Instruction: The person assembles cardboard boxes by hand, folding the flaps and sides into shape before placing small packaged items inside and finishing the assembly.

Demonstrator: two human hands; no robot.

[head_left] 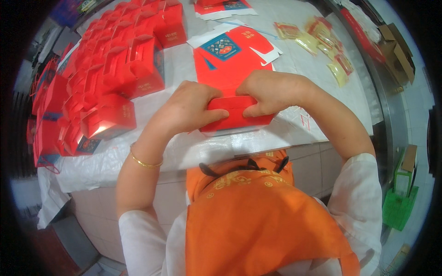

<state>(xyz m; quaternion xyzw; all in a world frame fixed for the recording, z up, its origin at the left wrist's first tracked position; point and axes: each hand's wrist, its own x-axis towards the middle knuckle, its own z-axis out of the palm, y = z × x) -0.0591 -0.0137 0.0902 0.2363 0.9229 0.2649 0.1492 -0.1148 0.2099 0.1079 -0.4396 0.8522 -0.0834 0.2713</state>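
At the near edge of the table a red cardboard gift box stands between my two hands. My left hand closes on its left side, the thumb lying along the near top edge. On the other side my right hand pinches the same edge, thumb pressed on the near panel. The far side of the box is partly hidden by my fingers. Just beyond it lie unfolded red carton blanks, with white edges and a blue patterned panel.
Rows of folded red boxes with handle tops crowd the left of the white-covered table. Small wrapped packets lie loose at the far right. More carton blanks sit at the far edge. A green basket is low at right.
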